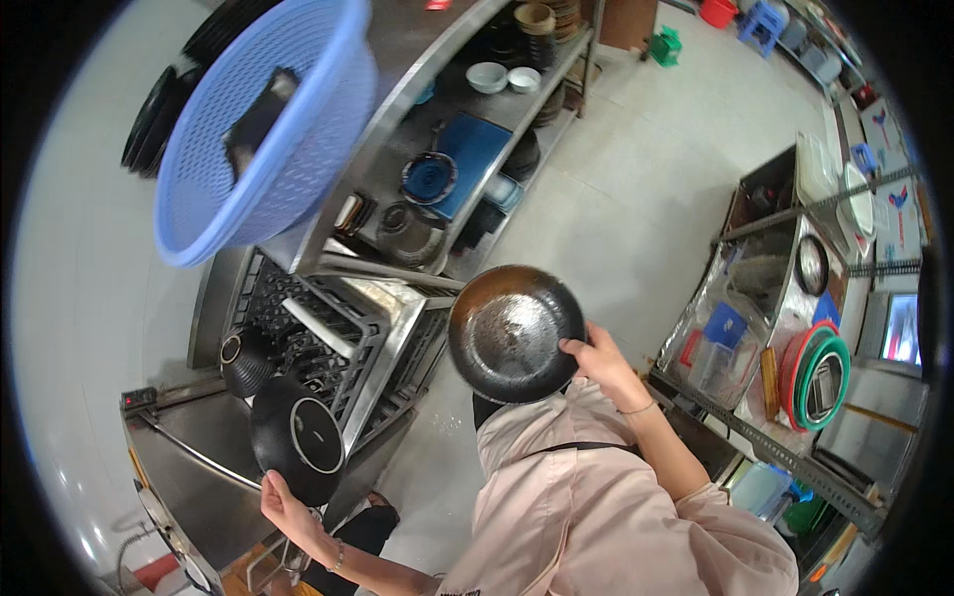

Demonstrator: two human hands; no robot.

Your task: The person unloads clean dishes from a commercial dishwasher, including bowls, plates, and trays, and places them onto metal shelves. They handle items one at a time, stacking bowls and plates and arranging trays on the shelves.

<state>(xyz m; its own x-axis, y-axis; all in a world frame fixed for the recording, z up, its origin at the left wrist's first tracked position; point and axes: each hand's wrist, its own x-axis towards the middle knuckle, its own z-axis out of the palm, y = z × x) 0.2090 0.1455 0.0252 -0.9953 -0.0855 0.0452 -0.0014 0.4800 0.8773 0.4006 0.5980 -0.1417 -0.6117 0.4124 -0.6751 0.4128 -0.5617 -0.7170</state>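
My right hand (596, 359) grips the rim of a round, shallow dark bowl (514, 335), thumb on its inner side. The bowl's glossy inside, brown towards the upper edge, faces the camera above my lap. Further left, my left hand (289, 514) pinches the edge of a black bowl (298, 439), its underside with a pale foot ring turned to the camera. Just above that bowl, a ribbed black bowl (250, 361) rests at a black dish rack (328, 313) with peg rows. A white dish (319, 328) stands in the rack.
Blue plastic baskets (298, 171) sit on a steel counter beyond the rack, holding a dark item. Shelves (462, 89) below carry bowls, plates and a blue tray (473, 149). A person's dark-clad leg (365, 540) is at lower left. Metal shelving (790, 465) with colored basins stands right.
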